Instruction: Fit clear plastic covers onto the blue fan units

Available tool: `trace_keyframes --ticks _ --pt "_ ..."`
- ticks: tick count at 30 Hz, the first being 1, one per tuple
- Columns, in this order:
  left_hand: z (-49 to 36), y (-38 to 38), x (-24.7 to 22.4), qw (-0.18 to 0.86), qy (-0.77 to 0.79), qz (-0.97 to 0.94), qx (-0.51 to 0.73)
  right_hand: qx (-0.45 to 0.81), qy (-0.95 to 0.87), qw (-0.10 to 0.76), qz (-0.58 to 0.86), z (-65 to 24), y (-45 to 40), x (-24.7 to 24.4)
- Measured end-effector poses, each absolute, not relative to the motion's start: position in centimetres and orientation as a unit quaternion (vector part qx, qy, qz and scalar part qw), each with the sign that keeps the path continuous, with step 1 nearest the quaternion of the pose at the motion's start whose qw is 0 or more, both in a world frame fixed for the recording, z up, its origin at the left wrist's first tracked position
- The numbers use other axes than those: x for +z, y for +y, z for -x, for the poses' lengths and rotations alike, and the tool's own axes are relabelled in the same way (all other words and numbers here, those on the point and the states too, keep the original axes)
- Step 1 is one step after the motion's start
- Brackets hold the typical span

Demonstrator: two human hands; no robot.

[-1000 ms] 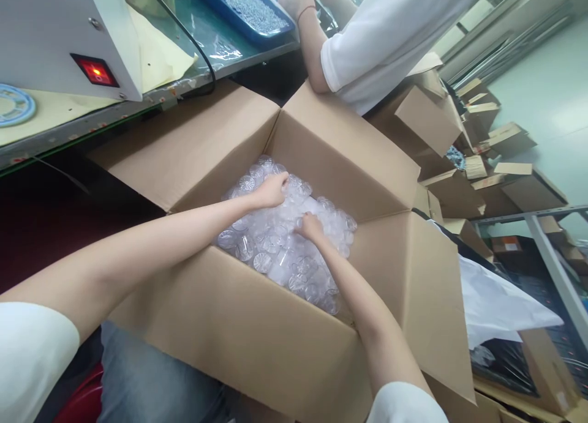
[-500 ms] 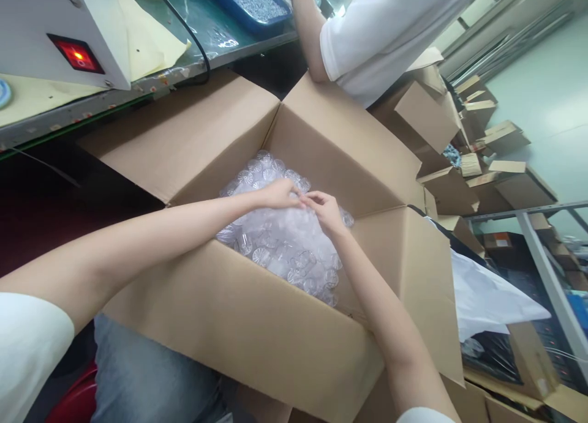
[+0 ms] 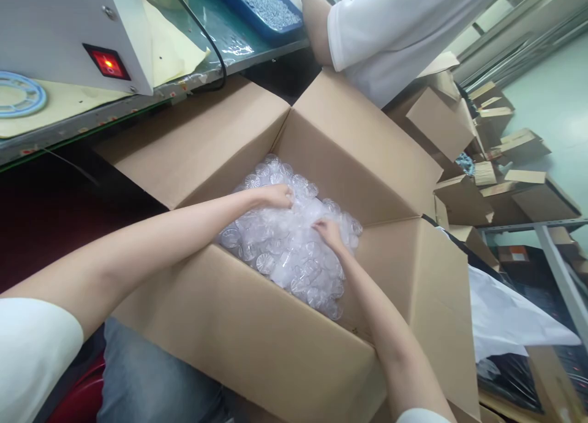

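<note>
- Plainly, the head view had both hands low inside a box (image 3: 257, 325), its flaps spread outward.
- Clear pieces (image 3: 264, 264) lay heaped in the box, under and around the hands; many round, some with spoke-like lines.
- Left hand (image 3: 277, 196): fingers curled inward over the heap. Whether they gripped a piece, could not tell.
- Right hand (image 3: 329, 232): fingertips drawn toward the thumb, near the left hand but apart. Anything pinched there was too blurred to make out.
- Whitish haze between the hands; film or packed pieces, unclear.
- Judgement: smooth, slick pieces asked for a light fingertip hold; a hard squeeze risked scuffs or a slip.
- Working over the heap's middle seemed sound, since a dropped piece would land among the others.
- Both forearms crossed the near side; best kept light there, lest the cardboard buckle.
- Beyond: bench (image 3: 239, 46) with machine (image 3: 59, 19) and blue tray (image 3: 271, 34); a co-worker's sleeve (image 3: 353, 34) close above the far flap, so elbows wanted care.
</note>
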State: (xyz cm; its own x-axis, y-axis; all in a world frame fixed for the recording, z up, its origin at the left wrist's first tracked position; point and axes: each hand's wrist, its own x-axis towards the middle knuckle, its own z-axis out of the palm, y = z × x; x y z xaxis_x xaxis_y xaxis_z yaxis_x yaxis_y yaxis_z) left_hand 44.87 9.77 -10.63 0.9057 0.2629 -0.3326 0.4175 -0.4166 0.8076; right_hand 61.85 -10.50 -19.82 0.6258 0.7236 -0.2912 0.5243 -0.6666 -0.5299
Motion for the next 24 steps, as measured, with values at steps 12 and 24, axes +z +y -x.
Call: trace_keyframes --ticks 12,24 --pt "-45.2 10.1 -9.5 0.610 0.212 -0.763 0.027 0.206 -0.329 0.108 0.915 -64.7 -8.3 -18.4" --pt "-44.8 10.2 -10.2 0.612 0.198 -0.765 0.009 0.247 -0.350 0.259 0.866 -64.2 -7.0 -15.5"
